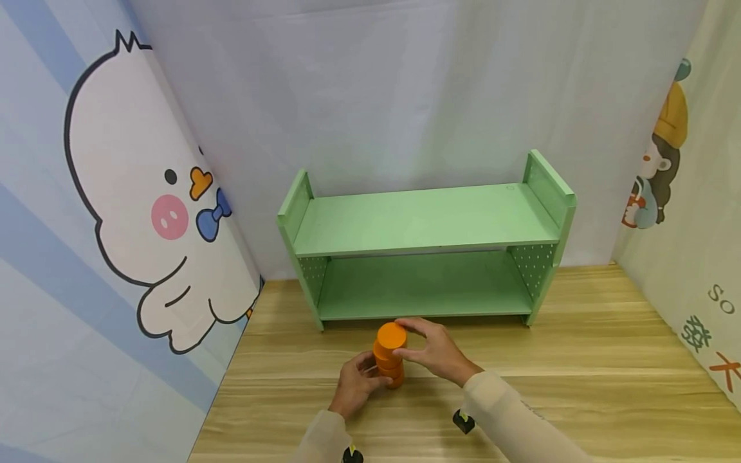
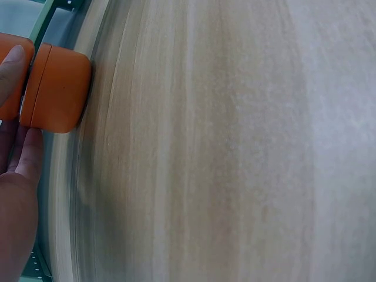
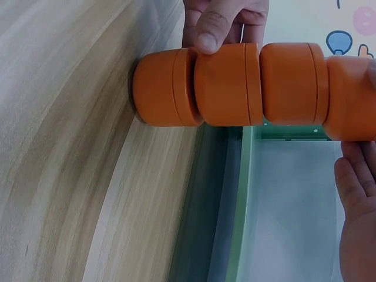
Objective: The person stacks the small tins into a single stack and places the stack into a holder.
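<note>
On tabletop (image 1: 585, 360), just off front edge of green shelf (image 1: 425, 218), left of its middle: four orange tubs (image 1: 389, 355) stacked upright, long axis approx. vert., flat top facing up, small sideways steps btwn tiers. L hand (image 1: 354, 386) pinches 2nd tub from bottom btwn thumb & fingers, prob. to steady stack; R hand (image 1: 438, 352) pinches top tub, thumb opp. fingers, prob. for alignment.

A makeshift curtained-off booth, perhaps a small set: a wood-grain counter (image 1: 613, 347) enclosed by a cartoon-chick curtain (image 1: 124, 148) at left, a plain pale curtain (image 1: 405, 96) behind, and a cartoon-child curtain (image 1: 666, 270) at right.
</note>
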A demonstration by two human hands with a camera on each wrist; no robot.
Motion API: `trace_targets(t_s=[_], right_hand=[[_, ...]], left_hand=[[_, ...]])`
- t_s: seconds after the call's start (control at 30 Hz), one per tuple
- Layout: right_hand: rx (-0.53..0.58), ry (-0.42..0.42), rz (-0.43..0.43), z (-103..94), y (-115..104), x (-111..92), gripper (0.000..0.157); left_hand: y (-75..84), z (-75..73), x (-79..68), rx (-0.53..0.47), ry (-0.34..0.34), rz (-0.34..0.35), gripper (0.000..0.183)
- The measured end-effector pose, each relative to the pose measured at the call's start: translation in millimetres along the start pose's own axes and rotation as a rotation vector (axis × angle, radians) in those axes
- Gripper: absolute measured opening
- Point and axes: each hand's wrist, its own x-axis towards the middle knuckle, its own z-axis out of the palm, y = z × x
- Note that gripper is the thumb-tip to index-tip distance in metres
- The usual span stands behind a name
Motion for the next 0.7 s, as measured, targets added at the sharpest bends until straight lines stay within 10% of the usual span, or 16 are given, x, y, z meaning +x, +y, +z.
trace_targets(t_s=[0.53, 0.7], right_hand=[[0.0, -0.009, 0.007, 7.9, -0.6, 4.2, 0.058], [0.002, -0.01, 0.009, 8.8, -2.7, 5.1, 0.059]], left_hand=[[-7.8, -3.1, 0.7, 0.044, -0.016, 0.117, 0.053], [-1.1, -0.9, 0.2, 0.037, 0.001, 0.055, 0.053]])
